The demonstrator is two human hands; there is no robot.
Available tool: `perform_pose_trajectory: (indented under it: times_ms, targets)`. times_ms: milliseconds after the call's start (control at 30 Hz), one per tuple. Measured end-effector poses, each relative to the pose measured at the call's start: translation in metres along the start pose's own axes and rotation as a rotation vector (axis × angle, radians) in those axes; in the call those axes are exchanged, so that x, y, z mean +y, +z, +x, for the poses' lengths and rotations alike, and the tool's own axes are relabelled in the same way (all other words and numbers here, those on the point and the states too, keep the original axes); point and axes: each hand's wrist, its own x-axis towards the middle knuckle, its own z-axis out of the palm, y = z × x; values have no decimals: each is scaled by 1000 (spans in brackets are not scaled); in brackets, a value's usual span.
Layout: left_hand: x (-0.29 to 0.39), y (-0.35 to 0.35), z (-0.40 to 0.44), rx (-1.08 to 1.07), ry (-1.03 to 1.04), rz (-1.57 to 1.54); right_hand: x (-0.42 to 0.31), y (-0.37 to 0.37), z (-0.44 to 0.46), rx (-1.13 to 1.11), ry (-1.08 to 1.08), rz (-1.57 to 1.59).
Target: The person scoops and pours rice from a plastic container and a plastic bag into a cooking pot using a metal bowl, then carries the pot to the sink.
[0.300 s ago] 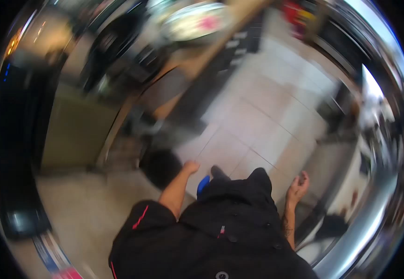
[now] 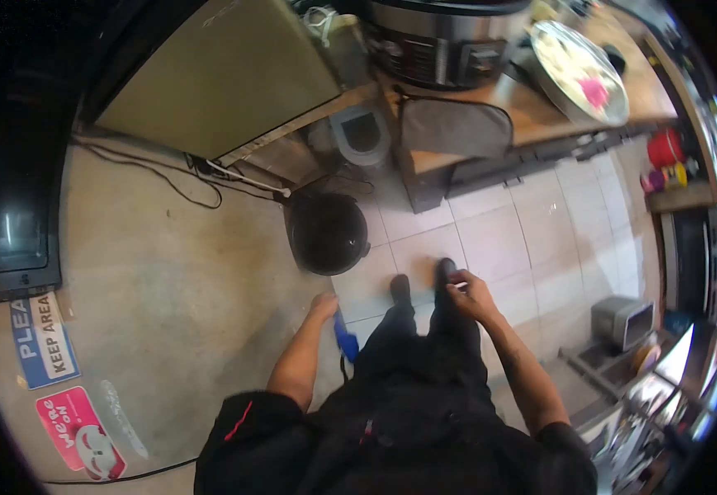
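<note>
My left hand (image 2: pixel 323 306) is closed in a fist beside my left leg, just below the black bin (image 2: pixel 328 234). A blue object (image 2: pixel 344 337) hangs close by that fist, against my trousers. Whether the fist grips it I cannot tell. My right hand (image 2: pixel 471 297) hovers over my right shoe (image 2: pixel 447 271), with fingers loosely curled and the thumb apart from them. A light sliver shows between them, and I make out no held thing there. The black bin stands on the floor, its inside dark.
On the wooden counter (image 2: pixel 533 122) are a large cooker (image 2: pixel 449 49), a grey pouch (image 2: pixel 456 128) and a metal bowl (image 2: pixel 569 87) with pale food. Cables (image 2: pixel 156 169) cross the floor at left. A metal container (image 2: pixel 622 322) stands on the right.
The view has turned, bringing the cooker and floor signs into sight. My right hand has swung inward from my side to above my shoe, its fingers curling more.
</note>
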Motion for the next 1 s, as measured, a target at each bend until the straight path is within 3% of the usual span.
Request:
perform_pose_trajectory:
  times_ms: [67,100,133,167,233,300,367,400,433,467,533,600,667,700,800,867,933,1000]
  targets:
    - [-67,-6,15,12,-153,-100,-10,38,118,-139,-165,-104]
    - [-131,-8,8,91,-105,2,-26,85,171,-261,-284,-179]
    - [-196,-57,42,254,-37,113,-80,144,273,-248,-391,-216]
    - [-230,-39,50,435,-43,-162,-100,177,328,-254,-421,-262]
    - [-258,18,42,585,-95,-482,-142,234,417,-222,-323,-290]
    - [-180,-10,12,453,-495,-1267,-149,300,516,-13,-472,-348]
    - [-186,30,22,477,-252,-983,-178,355,620,256,-735,-424]
    - [-183,46,22,525,-102,-791,-215,376,648,284,-595,-512]
    - [-181,61,22,461,-169,-621,-248,386,666,305,-449,-600]
    - [-178,71,23,400,-236,-455,-267,398,697,366,-472,-668]
    - [-168,94,23,394,-317,-618,-292,421,746,398,-510,-742]
    - [-172,107,27,388,-374,-770,-324,416,777,161,-453,-967]
    - [-175,126,34,232,-587,-1243,-322,419,789,128,-523,-987]
    - [-167,102,37,179,-803,-1511,-328,416,792,118,-603,-984]
    - [-159,39,40,70,-828,-1366,-296,429,787,286,-774,-961]
    - [-172,21,53,161,-747,-1447,-300,425,759,136,-617,-1003]
    - [-194,5,63,247,-674,-1520,-294,423,732,88,-615,-1095]
    - [-208,-20,79,516,-125,-901,-278,425,709,75,-638,-1031]
